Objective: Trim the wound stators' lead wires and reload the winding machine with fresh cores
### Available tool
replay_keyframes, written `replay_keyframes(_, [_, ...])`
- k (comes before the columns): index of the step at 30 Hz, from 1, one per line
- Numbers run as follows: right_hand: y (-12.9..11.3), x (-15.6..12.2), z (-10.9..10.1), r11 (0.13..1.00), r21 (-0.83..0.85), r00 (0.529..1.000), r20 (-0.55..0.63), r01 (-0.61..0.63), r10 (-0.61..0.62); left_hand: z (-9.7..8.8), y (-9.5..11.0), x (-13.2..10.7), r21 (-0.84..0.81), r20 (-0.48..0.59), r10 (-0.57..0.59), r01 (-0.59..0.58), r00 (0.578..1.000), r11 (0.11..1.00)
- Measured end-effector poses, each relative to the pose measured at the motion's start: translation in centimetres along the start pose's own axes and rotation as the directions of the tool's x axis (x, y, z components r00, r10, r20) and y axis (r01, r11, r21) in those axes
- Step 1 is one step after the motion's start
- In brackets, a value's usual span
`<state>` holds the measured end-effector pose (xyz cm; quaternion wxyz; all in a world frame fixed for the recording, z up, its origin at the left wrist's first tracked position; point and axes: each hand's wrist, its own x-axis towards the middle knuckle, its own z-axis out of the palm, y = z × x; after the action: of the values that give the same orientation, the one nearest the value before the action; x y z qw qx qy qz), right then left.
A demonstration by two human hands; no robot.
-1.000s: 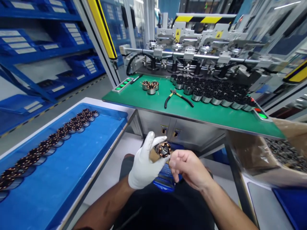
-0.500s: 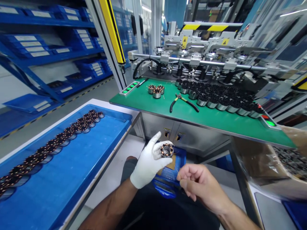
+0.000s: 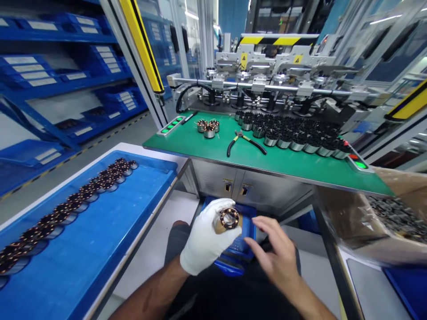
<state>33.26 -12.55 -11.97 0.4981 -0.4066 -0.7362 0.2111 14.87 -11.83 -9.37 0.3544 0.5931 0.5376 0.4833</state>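
Observation:
My left hand (image 3: 203, 235), in a white glove, is closed around a motor stator (image 3: 229, 218), a ring with copper windings facing up. Bare and empty, my right hand (image 3: 275, 246) is just right of it, thumb and fingers apart. Below both hands, above my lap, is a blue bin (image 3: 248, 235). On the green bench (image 3: 187, 144) three wound stators (image 3: 209, 129) stand in a small group. A pair of cutting pliers (image 3: 245, 141) with black and yellow handles lies beside them, its handles spread.
Rows of black-topped stators (image 3: 290, 133) stand on the bench before a winding machine (image 3: 267, 80). To the left, a blue tray (image 3: 133, 213) holds a long band of wound stators (image 3: 76, 200). At the right is a plastic-lined carton (image 3: 353, 222) of metal parts. Blue shelving (image 3: 60, 84) stands far left.
My right hand has opened from a pinch and its fingers have spread. The fingers of my left hand have closed further around the stator. The whole view has shifted slightly.

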Motion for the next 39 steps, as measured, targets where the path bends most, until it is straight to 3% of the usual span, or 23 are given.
replay_keyframes(3, [-1.0, 1.2, -0.9, 0.99, 0.017, 0.989, -0.058, 0.139, -0.138, -0.1, -0.1, -0.5, 0.244, -0.025, 0.241, -0.228, 0.97, 0.943])
replay_keyframes(6, [-2.4, 1.8, -0.7, 0.984, 0.103, 0.989, -0.042, 0.148, -0.144, 0.2, 0.2, -0.8, 0.279, -0.012, 0.359, -0.342, 0.933, 0.897])
replay_keyframes(12, [-2.7, 1.4, 0.4, 0.932, 0.314, 0.982, -0.002, -0.18, 0.191, 0.7, 1.6, -1.1, 0.242, -0.051, 0.307, -0.287, 0.95, 0.927])
replay_keyframes(17, [-2.7, 2.0, 0.8, 0.75, 0.569, 0.935, 0.118, -0.339, 0.333, 0.7, 1.5, -1.4, 0.245, 0.031, 0.339, -0.336, 0.94, 0.909])
replay_keyframes(20, [-2.7, 1.8, 1.4, 0.602, 0.666, 0.879, 0.182, -0.44, 0.441, 0.8, 1.1, -1.6, 0.248, 0.037, 0.358, -0.356, 0.933, 0.901])
replay_keyframes(22, [-2.4, 1.5, 1.5, 0.56, 0.672, 0.838, 0.173, -0.484, 0.517, 0.9, 0.9, -1.7, 0.272, 0.02, 0.364, -0.355, 0.931, 0.894])
replay_keyframes(24, [-2.0, 1.6, 1.1, 0.615, 0.625, 0.844, 0.14, -0.48, 0.517, 0.9, 0.6, -1.7, 0.294, 0.016, 0.355, -0.344, 0.935, 0.892])
replay_keyframes(27, [-1.9, 2.8, -0.7, 0.818, 0.464, 0.939, 0.13, -0.341, 0.318, 0.8, 0.1, -1.9, 0.285, 0.057, 0.279, -0.283, 0.959, 0.916])
replay_keyframes(28, [-2.1, 3.4, -1.4, 0.872, 0.394, 0.954, 0.19, -0.29, 0.232, 0.8, 0.0, -1.9, 0.27, 0.08, 0.248, -0.26, 0.966, 0.927])
replay_keyframes(30, [-2.6, 4.7, -2.5, 0.93, 0.292, 0.925, 0.365, -0.224, 0.108, 0.7, 0.0, -2.0, 0.226, 0.127, 0.207, -0.231, 0.97, 0.946])
replay_keyframes(32, [-3.1, 5.5, -3.1, 0.931, 0.279, 0.876, 0.475, -0.235, 0.079, 0.7, 0.2, -2.1, 0.198, 0.161, 0.198, -0.228, 0.967, 0.953])
replay_keyframes(34, [-3.4, 5.9, -3.1, 0.899, 0.323, 0.878, 0.464, -0.296, 0.122, 0.8, 0.4, -2.2, 0.219, 0.167, 0.184, -0.219, 0.969, 0.951])
replay_keyframes(39, [-2.7, 5.3, -1.1, 0.798, 0.498, 0.94, 0.146, -0.339, 0.308, 1.1, -1.2, -2.5, 0.198, 0.09, 0.193, -0.207, 0.977, 0.958])
